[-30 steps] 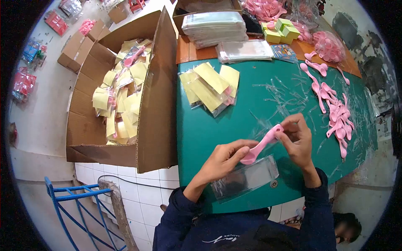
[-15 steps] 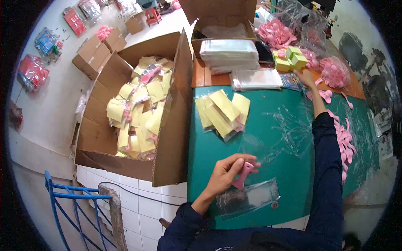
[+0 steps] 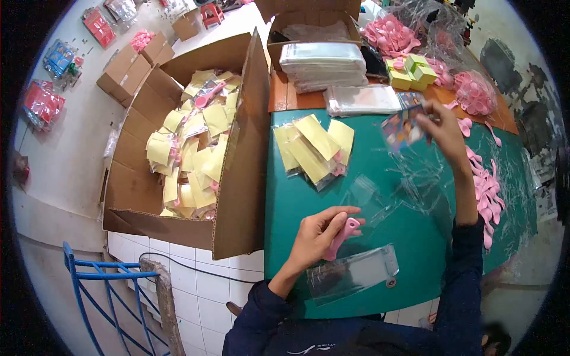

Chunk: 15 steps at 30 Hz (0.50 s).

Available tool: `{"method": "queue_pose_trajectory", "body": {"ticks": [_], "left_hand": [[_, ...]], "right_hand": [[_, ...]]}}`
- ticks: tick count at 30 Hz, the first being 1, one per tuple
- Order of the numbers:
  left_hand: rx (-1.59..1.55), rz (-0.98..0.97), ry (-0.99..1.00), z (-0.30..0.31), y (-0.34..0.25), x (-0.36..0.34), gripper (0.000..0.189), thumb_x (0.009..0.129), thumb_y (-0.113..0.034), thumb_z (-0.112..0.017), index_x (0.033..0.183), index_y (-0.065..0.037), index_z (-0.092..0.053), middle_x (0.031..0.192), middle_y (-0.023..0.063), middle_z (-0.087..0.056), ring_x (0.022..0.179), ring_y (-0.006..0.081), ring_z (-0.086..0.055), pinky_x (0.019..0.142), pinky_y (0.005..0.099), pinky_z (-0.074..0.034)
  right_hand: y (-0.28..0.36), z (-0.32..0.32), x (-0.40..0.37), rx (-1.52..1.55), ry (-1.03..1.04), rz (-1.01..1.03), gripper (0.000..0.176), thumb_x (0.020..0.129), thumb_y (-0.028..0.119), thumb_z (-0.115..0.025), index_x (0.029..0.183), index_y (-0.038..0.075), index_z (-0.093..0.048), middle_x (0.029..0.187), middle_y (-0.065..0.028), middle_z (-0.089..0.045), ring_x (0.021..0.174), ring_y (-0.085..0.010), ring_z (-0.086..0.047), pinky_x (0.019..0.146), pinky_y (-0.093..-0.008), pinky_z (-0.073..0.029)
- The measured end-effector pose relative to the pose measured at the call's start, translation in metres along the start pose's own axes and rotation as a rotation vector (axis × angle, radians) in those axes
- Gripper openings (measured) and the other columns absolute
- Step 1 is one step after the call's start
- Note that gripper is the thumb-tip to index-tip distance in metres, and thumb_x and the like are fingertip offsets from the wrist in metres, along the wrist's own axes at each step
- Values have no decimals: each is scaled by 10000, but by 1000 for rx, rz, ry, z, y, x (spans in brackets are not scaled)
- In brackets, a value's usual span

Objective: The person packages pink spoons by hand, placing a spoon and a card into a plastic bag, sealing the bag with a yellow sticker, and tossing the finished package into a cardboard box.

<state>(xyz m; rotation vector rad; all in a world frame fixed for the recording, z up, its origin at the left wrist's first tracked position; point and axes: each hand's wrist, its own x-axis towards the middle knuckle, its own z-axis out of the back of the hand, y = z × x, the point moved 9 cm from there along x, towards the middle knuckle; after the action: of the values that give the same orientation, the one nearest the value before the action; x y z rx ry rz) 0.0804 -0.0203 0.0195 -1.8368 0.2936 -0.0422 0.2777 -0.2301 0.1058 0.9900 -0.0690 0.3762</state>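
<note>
My left hand (image 3: 319, 237) is closed on a pink plastic piece (image 3: 341, 239) over the near part of the green table (image 3: 409, 249). Just below it lies a clear plastic bag (image 3: 356, 274). My right hand (image 3: 442, 127) pinches a colourful printed card (image 3: 405, 127), blurred by motion, above the far right part of the table. More such cards (image 3: 411, 99) lie beside a stack of flat clear bags (image 3: 362, 99). Left of the card, several filled packets with yellow paper (image 3: 314, 148) overlap on the table.
A large cardboard box (image 3: 240, 178) of yellow packets stands at the left. Pink pieces (image 3: 488, 193) are heaped at the right. Yellow-green boxes (image 3: 418, 74), bagged pink pieces (image 3: 474, 93) and stacked clear bags (image 3: 323, 65) stand at the back. A blue metal frame (image 3: 107, 276) is lower left.
My right hand has lifted a card from the pile and moved it toward me and slightly left. My left hand still holds the pink piece, slightly tilted and lower. The camera view has shifted slightly.
</note>
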Motion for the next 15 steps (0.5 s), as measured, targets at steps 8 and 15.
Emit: {"method": "queue_pose_trajectory", "body": {"ticks": [8,15], "left_hand": [[257,-19,-13,0,10,-1,265,942,-207,-479,1036,-30,-652,739,45,-647,637,53,-541,558,215,-427],[462,88,155,-12,12,-7,241,921,-191,-519,1007,-3,-642,634,50,-587,545,43,-482,494,217,-390]], "right_hand": [[76,-39,-111,139,300,-137,135,804,64,-631,888,11,-539,765,-26,-594,618,-66,-537,453,-213,-409],[94,-60,-122,-61,525,96,181,748,69,-664,861,4,-539,739,-105,-571,648,-216,-587,545,-297,-466]]}}
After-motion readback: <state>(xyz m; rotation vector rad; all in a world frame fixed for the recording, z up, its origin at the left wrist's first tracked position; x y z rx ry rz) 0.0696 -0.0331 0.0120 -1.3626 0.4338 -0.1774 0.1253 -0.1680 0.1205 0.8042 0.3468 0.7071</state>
